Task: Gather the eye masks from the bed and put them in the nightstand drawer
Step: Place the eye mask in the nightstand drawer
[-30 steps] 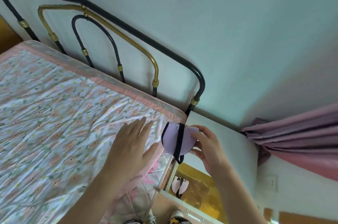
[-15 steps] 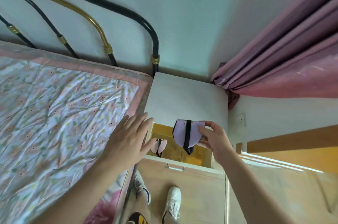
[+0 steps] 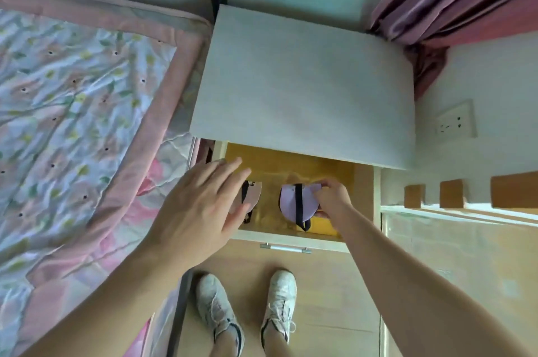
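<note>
Pinching the lilac eye mask (image 3: 297, 201) by its edge with my right hand (image 3: 332, 196), down inside the open nightstand drawer (image 3: 291, 237) at 6 o'clock of the nightstand top (image 3: 302, 86). Left hand (image 3: 203, 205) hovers flat, holding nothing, over a pinkish mask (image 3: 252, 192) at 9 o'clock. Looks light and floppy, so the edge grip seems fine; its black strap (image 3: 299, 205) may snag.

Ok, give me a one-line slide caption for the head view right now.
Right hand lowers a folded lilac eye mask into the open nightstand drawer, left hand open above another mask.
</note>
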